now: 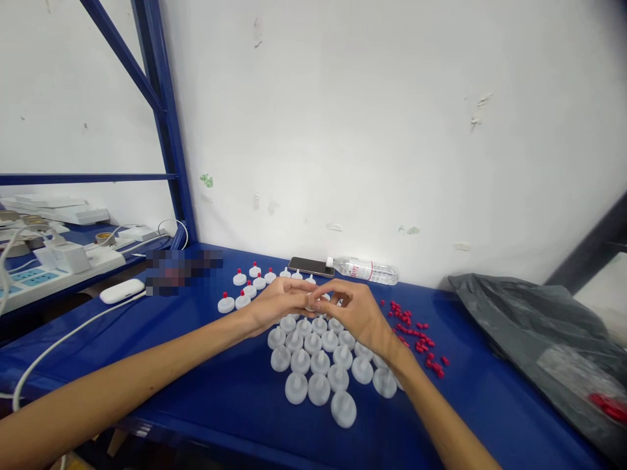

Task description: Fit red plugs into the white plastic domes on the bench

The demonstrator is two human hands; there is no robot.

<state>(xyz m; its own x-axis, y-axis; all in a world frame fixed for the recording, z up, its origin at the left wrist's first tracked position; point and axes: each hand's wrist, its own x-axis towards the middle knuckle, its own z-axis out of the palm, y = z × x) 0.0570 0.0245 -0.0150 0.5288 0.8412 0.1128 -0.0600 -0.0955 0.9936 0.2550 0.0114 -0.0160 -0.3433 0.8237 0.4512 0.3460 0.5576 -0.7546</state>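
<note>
My left hand and my right hand meet above the middle of the table, fingertips together. Between them shows a bit of a small whitish piece, looking like a white nozzle cap, mostly covered by the fingers. The left fingers are closed around it; the right thumb and forefinger pinch at the same spot, and what they grip is hidden. Below the hands stand many white nozzle caps with bare spouts. To the left, several white caps with red tips stand upright. Small red tips lie scattered right of my right hand.
A phone and a clear bottle lie by the wall. A grey plastic bag covers the table's right side. At left are a white device with a cable, a power strip and a blue metal post.
</note>
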